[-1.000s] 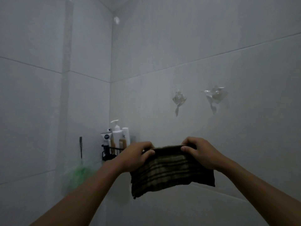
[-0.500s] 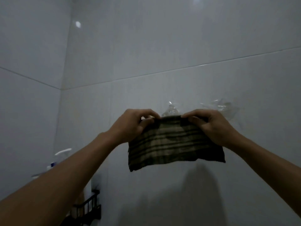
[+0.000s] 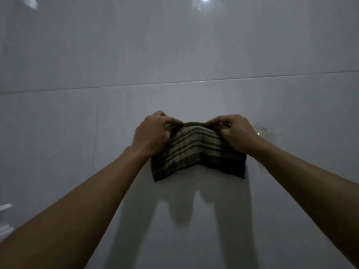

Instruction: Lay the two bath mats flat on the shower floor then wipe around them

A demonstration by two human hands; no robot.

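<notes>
You've raised the small dark green striped cloth [image 3: 196,152] higher against the far white tiled wall [image 3: 174,55], left hand [image 3: 151,134] and right hand [image 3: 238,133] pinching its top edge, so floor wiping waits.

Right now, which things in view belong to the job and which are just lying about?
In use:
- striped cloth, pinched at its top edge by left hand and right hand

Lying about:
- clear wall hook, partly hidden
- white bottle top at left edge
</notes>
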